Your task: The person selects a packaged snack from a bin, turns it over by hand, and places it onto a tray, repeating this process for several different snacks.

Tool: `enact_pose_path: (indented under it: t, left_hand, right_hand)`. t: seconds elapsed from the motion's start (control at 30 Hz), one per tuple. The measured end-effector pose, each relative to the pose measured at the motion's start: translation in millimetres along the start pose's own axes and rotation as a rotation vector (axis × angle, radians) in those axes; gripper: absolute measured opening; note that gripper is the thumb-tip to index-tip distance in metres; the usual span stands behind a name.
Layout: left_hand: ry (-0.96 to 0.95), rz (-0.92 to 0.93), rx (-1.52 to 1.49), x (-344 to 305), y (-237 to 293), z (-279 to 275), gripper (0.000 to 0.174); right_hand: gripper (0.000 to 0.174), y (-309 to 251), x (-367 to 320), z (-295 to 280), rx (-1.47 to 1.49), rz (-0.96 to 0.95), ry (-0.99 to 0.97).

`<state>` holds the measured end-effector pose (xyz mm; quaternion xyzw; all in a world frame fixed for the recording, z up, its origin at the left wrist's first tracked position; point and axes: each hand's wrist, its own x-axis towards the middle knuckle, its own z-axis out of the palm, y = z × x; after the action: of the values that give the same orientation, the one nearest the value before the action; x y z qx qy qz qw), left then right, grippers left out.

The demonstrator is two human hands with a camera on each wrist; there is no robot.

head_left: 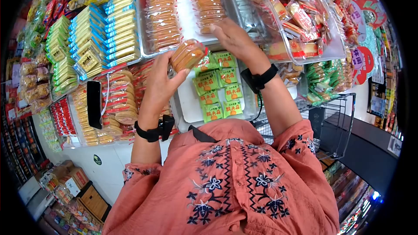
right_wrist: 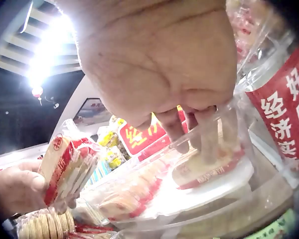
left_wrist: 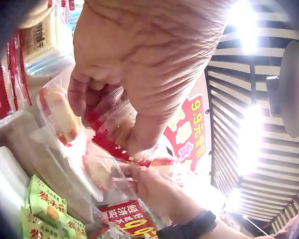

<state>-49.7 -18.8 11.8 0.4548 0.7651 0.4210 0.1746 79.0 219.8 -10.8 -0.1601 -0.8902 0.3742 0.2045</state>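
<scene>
My left hand grips a small stack of flat biscuit packets in clear wrap with red print, thumb on the near side and fingers on the far side. In the right wrist view the stack stands on edge, raised beside the bin. My right hand reaches over the front of the clear bin. Its fingers point down at the near end of the right-hand row of similar packets, right at the front packet. A second row lies to the left across the white bin floor.
Green packets lie in a white tray below the bin. Blue-and-white packets fill the left bin; a tall clear bin of mixed packets stands at right. A black phone hangs at left. Behind the right arm is a wire cart.
</scene>
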Motion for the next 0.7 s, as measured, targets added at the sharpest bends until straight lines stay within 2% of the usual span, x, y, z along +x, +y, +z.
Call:
enact_pose_path:
  t: [0.07,0.2,0.3,0.43,0.53,0.63,0.7]
  left_hand:
    - [-0.009,0.006,-0.004,14.4,4.9,-6.2,0.05]
    - [0.07,0.189,0.133,51.5,6.2,-6.3,0.05]
    - [0.021,0.25,0.286,74.8,7.8,-4.3,0.052]
    - [-0.163,0.204,0.339,95.2,4.5,0.7,0.053]
    - [-0.177,0.245,0.3,101.3,-5.2,11.2,0.046]
    - [-0.163,0.279,0.278,104.2,-10.3,17.7,0.047]
    - [-0.247,0.215,0.268,109.0,-7.3,19.3,0.052]
  right_hand:
    - [0.043,1.9,4.5,0.1,0.03,0.025,0.02]
    - [0.048,4.4,13.1,-1.8,0.101,0.072,0.001]
    - [0.052,2.9,14.2,-2.7,0.174,0.11,0.028]
    - [0.056,1.7,12.5,-3.0,0.225,0.14,0.049]
    - [0.058,4.4,12.5,-3.0,0.244,0.184,0.033]
    - [0.058,2.7,12.9,-3.8,0.253,0.19,0.028]
    - [0.057,2.9,13.0,-4.9,0.254,0.188,0.022]
